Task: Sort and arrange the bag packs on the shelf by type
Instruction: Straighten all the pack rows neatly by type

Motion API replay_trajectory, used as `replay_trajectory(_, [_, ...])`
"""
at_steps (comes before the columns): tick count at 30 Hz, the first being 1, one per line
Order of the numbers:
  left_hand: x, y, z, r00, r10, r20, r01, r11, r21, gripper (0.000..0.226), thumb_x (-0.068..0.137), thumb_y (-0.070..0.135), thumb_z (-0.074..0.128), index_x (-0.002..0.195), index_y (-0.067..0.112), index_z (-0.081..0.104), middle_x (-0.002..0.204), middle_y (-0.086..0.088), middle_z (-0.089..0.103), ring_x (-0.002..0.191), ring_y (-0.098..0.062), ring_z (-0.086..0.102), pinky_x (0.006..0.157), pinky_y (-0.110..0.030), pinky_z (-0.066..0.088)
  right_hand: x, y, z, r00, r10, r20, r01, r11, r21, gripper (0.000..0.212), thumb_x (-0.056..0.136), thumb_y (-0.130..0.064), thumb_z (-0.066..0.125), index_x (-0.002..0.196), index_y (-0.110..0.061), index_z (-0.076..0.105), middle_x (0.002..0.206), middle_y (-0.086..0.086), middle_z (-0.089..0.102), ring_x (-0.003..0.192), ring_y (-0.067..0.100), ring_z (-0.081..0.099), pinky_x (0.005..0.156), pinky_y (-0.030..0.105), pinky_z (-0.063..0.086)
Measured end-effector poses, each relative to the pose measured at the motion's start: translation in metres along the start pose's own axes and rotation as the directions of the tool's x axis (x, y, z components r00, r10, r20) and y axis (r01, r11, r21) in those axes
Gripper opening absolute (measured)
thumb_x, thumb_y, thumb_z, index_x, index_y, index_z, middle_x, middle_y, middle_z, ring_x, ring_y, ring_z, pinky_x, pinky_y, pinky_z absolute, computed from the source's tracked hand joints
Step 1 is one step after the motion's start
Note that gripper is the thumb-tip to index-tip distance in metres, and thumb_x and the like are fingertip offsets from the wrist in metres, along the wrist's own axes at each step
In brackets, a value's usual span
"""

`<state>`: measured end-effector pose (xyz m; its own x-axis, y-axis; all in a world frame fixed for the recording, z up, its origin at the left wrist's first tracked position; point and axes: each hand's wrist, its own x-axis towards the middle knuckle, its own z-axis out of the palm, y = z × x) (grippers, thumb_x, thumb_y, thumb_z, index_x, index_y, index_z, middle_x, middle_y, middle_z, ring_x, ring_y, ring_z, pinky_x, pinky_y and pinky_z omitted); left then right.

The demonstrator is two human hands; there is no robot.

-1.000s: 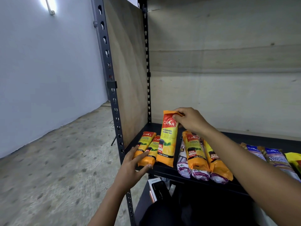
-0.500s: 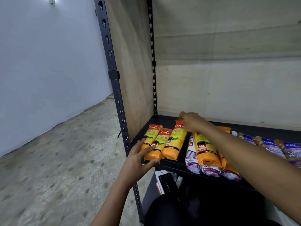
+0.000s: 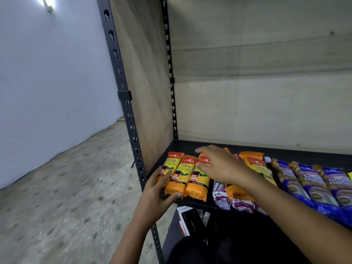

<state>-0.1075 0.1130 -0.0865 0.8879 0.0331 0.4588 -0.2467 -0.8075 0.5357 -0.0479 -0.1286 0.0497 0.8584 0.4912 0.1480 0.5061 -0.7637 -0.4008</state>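
Black metal shelf [image 3: 192, 203], front edge as landmark.

Left hand [image 3: 155, 194]: at the front edge, fingers spread, pressed against the near ends of the leftmost orange-and-yellow plastic bag packs [image 3: 176, 174]; steadying, not gripping.

Three such packs lie side by side at the shelf's left end, touching. Judged light, soft-filled, slick film; best taken across the middle or by the crimped end.

Right hand [image 3: 219, 164]: above the third pack, fingers loosely open; contact probably, blurred.

Right along the edge: white-and-purple packs [image 3: 222, 197] under more orange packs [image 3: 237, 193]; unsorted.

Further right: blue-and-purple packs [image 3: 312, 185], grouped.

Behind: bare plywood back panel [image 3: 257, 101].
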Motion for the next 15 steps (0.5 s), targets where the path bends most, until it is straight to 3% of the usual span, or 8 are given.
replay_trajectory(3, [0.006,-0.005,-0.007,0.994,-0.013,0.109,0.018,0.999,-0.042,0.088,0.078,0.070,0.068,0.152,0.052,0.024,0.165,0.019,0.003,0.151,-0.008,0.010,0.112,-0.027,0.027,-0.040,-0.011,0.037,0.995,0.051,0.089,-0.054,0.998,0.032,0.082,0.088,-0.065,0.054,0.155,-0.038,0.015,0.164,-0.005,0.012,0.149,0.021,0.020,0.112,0.044,0.033])
replay_trajectory(5, [0.012,-0.008,-0.014,0.979,-0.020,0.202,0.025,0.999,-0.024,0.089,0.076,0.071,0.069,0.151,0.055,0.023,0.165,0.019,0.001,0.152,-0.010,0.008,0.117,-0.034,0.029,-0.041,-0.012,0.065,0.994,0.088,0.057,-0.088,0.996,-0.012,0.090,0.086,-0.070,0.053,0.155,-0.040,0.004,0.165,-0.006,-0.003,0.152,0.026,0.000,0.115,0.053,0.026])
replay_trajectory(7, [0.019,-0.008,-0.019,0.958,-0.030,0.284,0.027,1.000,0.015,0.086,0.075,0.069,0.069,0.149,0.057,0.026,0.166,0.017,0.003,0.153,-0.015,0.011,0.118,-0.039,0.032,-0.034,-0.013,0.086,0.997,0.077,0.019,-0.075,0.992,-0.099,0.090,0.087,-0.070,0.051,0.156,-0.039,0.003,0.166,0.000,-0.006,0.151,0.032,-0.011,0.117,0.058,0.017])
replay_trajectory(10, [0.028,-0.008,-0.019,0.957,-0.076,0.281,0.072,0.997,0.023,0.085,0.077,0.062,0.073,0.151,0.047,0.033,0.164,0.013,0.015,0.146,-0.017,0.027,0.110,-0.032,0.039,-0.023,-0.020,0.102,0.997,0.071,0.034,-0.066,0.987,-0.144,0.085,0.089,-0.066,0.052,0.156,-0.037,0.009,0.166,0.010,-0.002,0.150,0.039,-0.012,0.119,0.057,0.010])
replay_trajectory(15, [0.030,-0.017,-0.016,0.977,-0.021,0.214,0.005,0.997,0.074,0.075,0.077,0.061,0.071,0.146,0.043,0.045,0.155,0.011,0.028,0.140,-0.015,0.032,0.105,-0.022,0.038,-0.016,-0.025,0.119,0.994,0.071,-0.089,-0.081,0.990,-0.119,0.062,0.098,-0.044,0.054,0.153,-0.034,0.028,0.164,0.011,0.010,0.152,0.036,-0.003,0.118,0.052,0.020])
